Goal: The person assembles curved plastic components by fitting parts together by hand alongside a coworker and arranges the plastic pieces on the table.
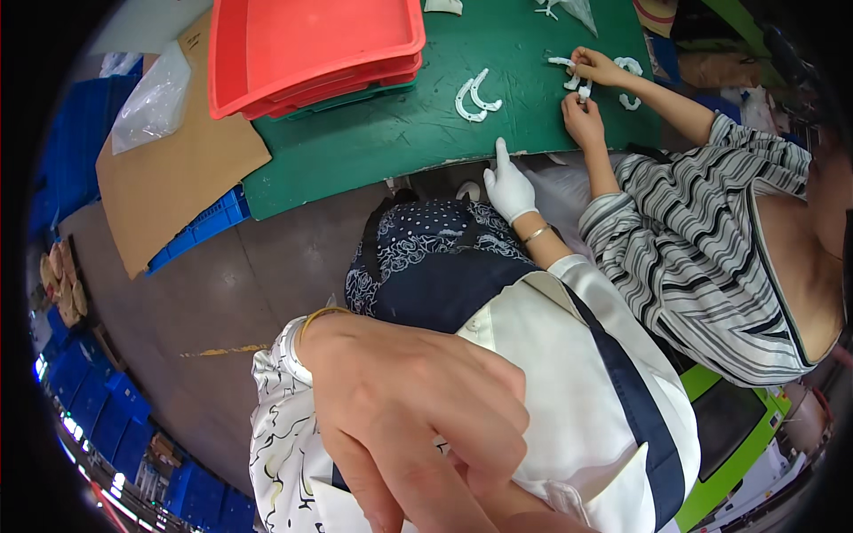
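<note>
My bare left hand (409, 400), with a yellow band at its wrist, is raised close in front of my chest. Its fingers curl downward, and whatever they may hold is hidden. A white glove covers my right hand (513, 188), which rests by the front edge of the green table (355, 151). Its index finger stretches toward the tabletop and nothing shows in its grasp. Just beyond that fingertip lie two white U-shaped parts (478, 96), one partly over the other.
Stacked red trays (315, 53) stand at the table's left. Beside them are brown cardboard (178, 178), a clear plastic bag (153, 102) and a blue crate (200, 229). At right, a co-worker in a striped top (702, 240) handles small white pieces (584, 89).
</note>
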Demonstrator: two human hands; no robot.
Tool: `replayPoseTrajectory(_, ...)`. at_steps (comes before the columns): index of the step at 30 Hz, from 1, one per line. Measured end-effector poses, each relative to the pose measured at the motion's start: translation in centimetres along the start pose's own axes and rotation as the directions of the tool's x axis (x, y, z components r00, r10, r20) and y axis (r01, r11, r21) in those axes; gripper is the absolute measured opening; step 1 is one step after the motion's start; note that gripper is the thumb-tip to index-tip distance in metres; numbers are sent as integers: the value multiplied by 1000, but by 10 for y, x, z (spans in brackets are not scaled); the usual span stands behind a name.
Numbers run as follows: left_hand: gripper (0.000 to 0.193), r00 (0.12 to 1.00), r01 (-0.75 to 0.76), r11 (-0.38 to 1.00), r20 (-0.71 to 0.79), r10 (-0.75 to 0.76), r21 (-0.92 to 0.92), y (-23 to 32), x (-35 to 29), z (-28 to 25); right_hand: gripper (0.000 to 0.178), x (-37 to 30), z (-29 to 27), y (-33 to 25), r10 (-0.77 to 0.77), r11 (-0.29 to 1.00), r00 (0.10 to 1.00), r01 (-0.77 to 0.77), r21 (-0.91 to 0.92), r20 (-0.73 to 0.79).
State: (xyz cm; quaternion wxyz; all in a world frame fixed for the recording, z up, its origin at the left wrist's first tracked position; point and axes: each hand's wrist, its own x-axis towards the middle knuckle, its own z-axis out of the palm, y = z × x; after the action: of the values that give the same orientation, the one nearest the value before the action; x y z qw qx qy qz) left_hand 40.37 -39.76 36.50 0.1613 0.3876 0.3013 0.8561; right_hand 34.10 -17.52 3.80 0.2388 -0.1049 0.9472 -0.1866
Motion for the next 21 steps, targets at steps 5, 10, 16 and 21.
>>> replayPoseTrajectory(5, 10, 997, -82, 996, -7, 82, -44, -3, 12, 1, 73, 0, -3, -2, 10, 1000, 1000, -10, -12, 18)
replayPoseTrajectory(10, 12, 994, -90, 996, 65, 90, -5, -7, 16, -1, 69, 0, -10, -4, 3, 1000, 1000, -2, -11, 22)
replayPoseTrajectory(16, 14, 999, -43, 998, -32, 42, -40, -5, 23, 3, 63, -1, -7, -3, -20, 999, 999, 21, 33, -26)
replayPoseTrajectory(21, 10, 998, -67, 998, -12, 67, -20, -9, 34, -6, 55, 6, -5, -1, 22, 995, 998, -16, 99, -60)
